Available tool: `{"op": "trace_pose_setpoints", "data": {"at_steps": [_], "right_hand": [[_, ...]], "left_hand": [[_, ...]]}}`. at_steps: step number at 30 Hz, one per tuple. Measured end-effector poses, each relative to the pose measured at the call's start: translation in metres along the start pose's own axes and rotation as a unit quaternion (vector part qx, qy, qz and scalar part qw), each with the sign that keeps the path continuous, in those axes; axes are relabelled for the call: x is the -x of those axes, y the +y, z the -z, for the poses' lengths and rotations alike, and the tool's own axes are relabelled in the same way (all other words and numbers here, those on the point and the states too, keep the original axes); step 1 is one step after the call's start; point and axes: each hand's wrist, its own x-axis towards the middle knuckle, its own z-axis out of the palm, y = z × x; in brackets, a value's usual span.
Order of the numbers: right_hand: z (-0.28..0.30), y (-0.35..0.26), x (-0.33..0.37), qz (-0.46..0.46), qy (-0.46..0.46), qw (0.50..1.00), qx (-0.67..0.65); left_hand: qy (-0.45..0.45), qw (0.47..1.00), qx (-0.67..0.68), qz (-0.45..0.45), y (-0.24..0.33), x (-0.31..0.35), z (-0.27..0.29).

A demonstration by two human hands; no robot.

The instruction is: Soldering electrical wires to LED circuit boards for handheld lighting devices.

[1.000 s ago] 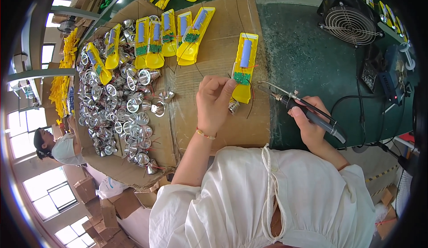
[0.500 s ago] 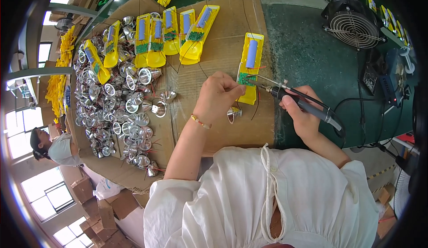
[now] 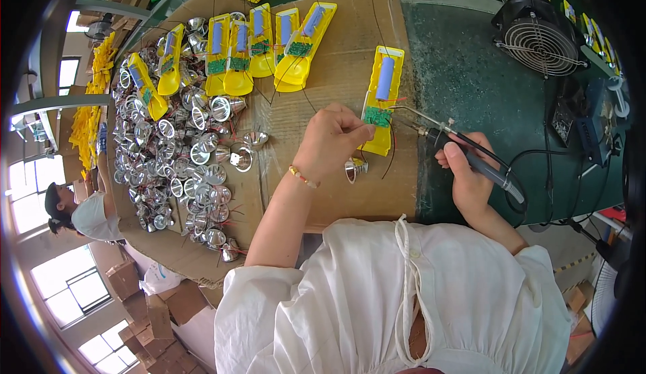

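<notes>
In my right hand (image 3: pixel 469 175) is a soldering iron (image 3: pixel 479 165) with a thin metal feed tube, its tip pointing left, just off the green circuit board (image 3: pixel 377 116). That board lies in a yellow plastic housing (image 3: pixel 397 71) with a blue cylindrical battery (image 3: pixel 385 78) above it. My left hand (image 3: pixel 334 135) is closed in a pinch at the board's lower left edge; whatever its fingertips hold is too small to make out. A silver reflector cup (image 3: pixel 355 169) sits below the housing, and a dark wire curves down beside it.
Many silver reflector cups (image 3: pixel 202 152) with red wires crowd the cardboard (image 3: pixel 336 206) at left. Several yellow housings (image 3: pixel 296 58) with batteries and boards lie along its far side. A black fan (image 3: pixel 538 44) and a blue soldering station (image 3: pixel 595 132) stand right. Another person (image 3: pixel 94 216) is at far left.
The soldering iron's tip has drawn back to the right, away from the board. My left hand keeps its pinch near the board. The whole view has shifted slightly.
</notes>
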Motion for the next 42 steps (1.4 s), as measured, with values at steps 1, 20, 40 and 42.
{"op": "trace_pose_setpoints", "data": {"at_steps": [1,20,40,42], "right_hand": [[0.002,-0.002,0.001,0.003,-0.007,1.0,0.003],[0.06,0.002,0.013,0.029,0.042,0.998,0.036],[0.072,0.003,0.004,-0.006,0.049,0.994,0.099],[0.073,0.007,0.005,0.002,0.066,0.992,0.109]], "left_hand": [[-0.002,1.0,0.024,0.012,-0.002,0.0,0.0],[0.298,0.813,-0.471,-0.17,0.023,0.023,-0.045],[0.195,0.864,-0.462,-0.048,0.145,-0.227,-0.075],[0.25,0.851,-0.451,-0.099,0.152,-0.268,-0.073]]}}
